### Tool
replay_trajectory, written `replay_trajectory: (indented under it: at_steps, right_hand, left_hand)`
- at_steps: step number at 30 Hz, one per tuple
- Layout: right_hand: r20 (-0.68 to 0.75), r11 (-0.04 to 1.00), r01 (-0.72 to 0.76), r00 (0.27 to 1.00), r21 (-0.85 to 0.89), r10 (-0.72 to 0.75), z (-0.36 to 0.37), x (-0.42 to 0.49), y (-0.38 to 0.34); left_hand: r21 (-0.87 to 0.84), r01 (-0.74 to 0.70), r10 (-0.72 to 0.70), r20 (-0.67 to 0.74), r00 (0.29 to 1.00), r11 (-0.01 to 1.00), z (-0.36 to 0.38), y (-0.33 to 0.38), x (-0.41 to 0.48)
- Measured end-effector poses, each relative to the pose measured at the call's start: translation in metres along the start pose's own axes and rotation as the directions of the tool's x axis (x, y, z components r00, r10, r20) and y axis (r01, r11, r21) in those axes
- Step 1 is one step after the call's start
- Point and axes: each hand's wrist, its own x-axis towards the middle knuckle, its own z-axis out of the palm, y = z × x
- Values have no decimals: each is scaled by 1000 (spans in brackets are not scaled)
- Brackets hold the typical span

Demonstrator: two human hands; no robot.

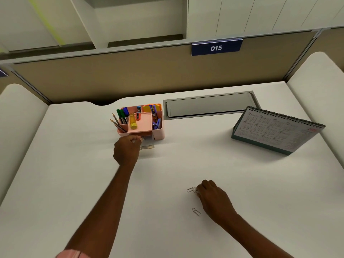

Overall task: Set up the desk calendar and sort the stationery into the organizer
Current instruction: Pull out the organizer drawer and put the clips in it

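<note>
- Well beyond the right hand (214,198), the desk calendar (275,131) stood tented.
- Just beyond the left hand (126,149) sat the organizer (158,132), its drawer (148,145) open.
- The left hand pinched a small metal piece (143,139) over that drawer.
- The right hand pinched a paper clip (190,189); a loose clip (196,212) lay beside it.

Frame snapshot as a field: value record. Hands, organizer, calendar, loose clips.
left hand: pinches a small silver paper clip above the clear plastic drawer
drawer: pulled out at the front of the pink plastic organizer
right hand: fingertips curled onto a cluster of silver wire clips on the white desk; grip unclear
single loose clip: lies flat beside the right hand, untouched
teal spiral-bound desk calendar: standing, right of the organizer
organizer contents: wooden pencils, green markers
</note>
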Motion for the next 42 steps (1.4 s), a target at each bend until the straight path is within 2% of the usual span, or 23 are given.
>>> replay_trajectory:
  at_steps: [3, 7, 13, 17, 21, 24, 28, 32, 37, 40, 42]
  right_hand:
    - [-7, 1000, 0, 1000, 2, 0, 1, 1, 1]
    - [-17, 1000, 6, 1000, 7, -5, -1, 2, 2]
    - [-14, 1000, 22, 1000, 5, -22, -1, 4, 1]
    - [13, 1000, 22, 1000, 0, -22, -3, 6, 1]
    - [51, 1000, 14, 999, 8, -14, -1, 6, 3]
    - [67, 999, -8, 998, 47, 5, 1, 7, 6]
    - [93, 998, -36, 995, 45, 32, 0, 8, 7]
    - [83, 1000, -20, 996, 22, 18, -3, 12, 4]
    - [56, 1000, 4, 998, 19, -5, -4, 17, 3]
    - [46, 1000, 24, 999, 8, -25, -3, 16, 3]
    - [33, 999, 37, 999, 5, -37, -1, 14, 5]
  left_hand:
    - [84, -3, -1, 46, 999, 997, 4, 1, 7]
    - [191, 20, -24, 16, 1000, 981, 9, 2, 13]
    - [245, 32, -43, 38, 998, 969, 11, 2, 17]
    - [141, 24, -23, -10, 1000, 990, 8, 6, 7]
    - [-52, -166, 159, -117, 980, 985, 4, 16, -45]
    - [-168, -224, 231, 18, 973, 960, 11, 13, -97]
    - [-93, -330, 342, 291, 893, 940, 35, -15, -150]
    - [-6, -403, 364, 440, 821, 915, 57, -35, -182]
    - [37, -537, 453, 490, 745, 842, 69, -38, -196]
    - [91, -661, 576, 413, 705, 744, 75, -42, -197]
    - [107, -725, 632, 416, 654, 681, 77, -41, -194]
